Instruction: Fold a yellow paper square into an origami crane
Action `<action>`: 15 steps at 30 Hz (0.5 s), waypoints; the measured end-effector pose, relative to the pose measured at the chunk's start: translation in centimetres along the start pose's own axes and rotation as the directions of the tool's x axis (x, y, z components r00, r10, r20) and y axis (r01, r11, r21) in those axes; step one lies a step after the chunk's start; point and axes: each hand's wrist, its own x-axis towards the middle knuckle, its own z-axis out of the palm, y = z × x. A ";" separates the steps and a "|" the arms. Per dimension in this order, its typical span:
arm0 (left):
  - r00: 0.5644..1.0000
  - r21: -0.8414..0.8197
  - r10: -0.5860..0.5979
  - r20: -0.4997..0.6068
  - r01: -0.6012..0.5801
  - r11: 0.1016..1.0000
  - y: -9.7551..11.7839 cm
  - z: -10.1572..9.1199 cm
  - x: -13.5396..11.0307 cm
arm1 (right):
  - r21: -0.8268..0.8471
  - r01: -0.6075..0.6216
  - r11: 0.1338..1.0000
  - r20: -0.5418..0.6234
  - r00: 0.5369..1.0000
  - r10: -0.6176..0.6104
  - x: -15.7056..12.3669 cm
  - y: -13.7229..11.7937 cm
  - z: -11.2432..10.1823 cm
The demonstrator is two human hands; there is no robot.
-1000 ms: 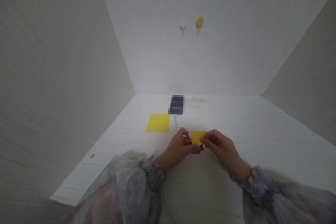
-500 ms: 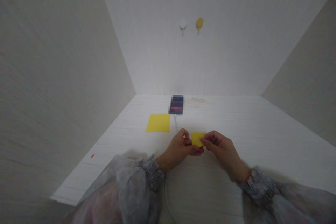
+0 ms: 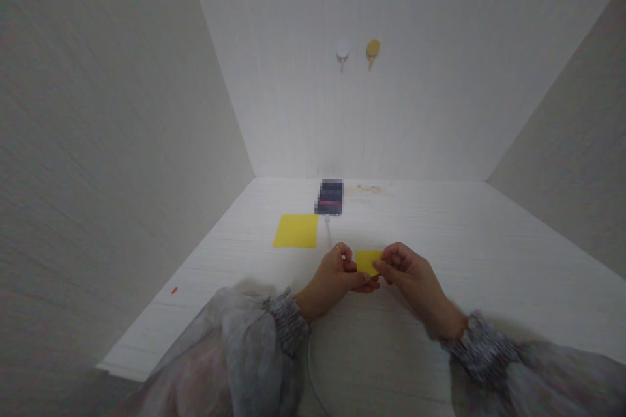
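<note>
A small folded yellow paper [image 3: 368,260] is held just above the white table [image 3: 489,254] between both my hands. My left hand [image 3: 337,277] pinches its left edge, with a ring on one finger. On the paper's right edge my right hand [image 3: 408,273] pinches with thumb and fingers closed. A flat yellow paper square [image 3: 296,230] lies on the table beyond my left hand.
A dark phone [image 3: 330,197], blurred, lies near the back wall with a thin white cable [image 3: 313,378] running toward me. Two round hooks, one white [image 3: 343,50] and one yellow [image 3: 372,49], stick to the back wall. A tiny red speck [image 3: 173,290] lies at the left.
My hands and the folded paper stay almost still; the paper looks slightly smaller between my fingers. The view has tilted a little.
</note>
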 end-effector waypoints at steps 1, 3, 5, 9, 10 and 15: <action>1.000 0.011 0.000 -0.005 0.000 1.000 -0.1 0.0 0.0 | -0.013 -0.002 1.000 0.002 1.000 0.002 0.0 -0.1 0.0; 1.000 0.037 -0.001 -0.013 0.002 0.999 -0.1 -0.1 0.1 | -0.043 -0.001 0.999 0.005 1.000 0.001 -0.1 -0.2 0.1; 1.000 0.053 -0.006 -0.018 0.007 0.999 -0.2 -0.2 0.2 | -0.060 0.001 0.998 0.006 1.000 -0.001 -0.1 -0.1 0.1; 1.000 0.036 -0.001 -0.016 0.002 0.999 -0.2 -0.2 0.2 | -0.012 -0.006 1.000 0.006 1.000 0.006 -0.1 0.2 0.1; 1.000 0.028 0.001 -0.016 -0.001 1.000 -0.2 -0.2 0.2 | 0.016 -0.011 1.000 0.008 1.000 0.010 0.0 0.3 0.1; 1.000 -0.030 -0.005 0.030 0.006 1.000 -0.1 0.0 0.2 | 0.158 -0.044 0.986 0.016 0.999 0.042 0.1 0.3 -0.2</action>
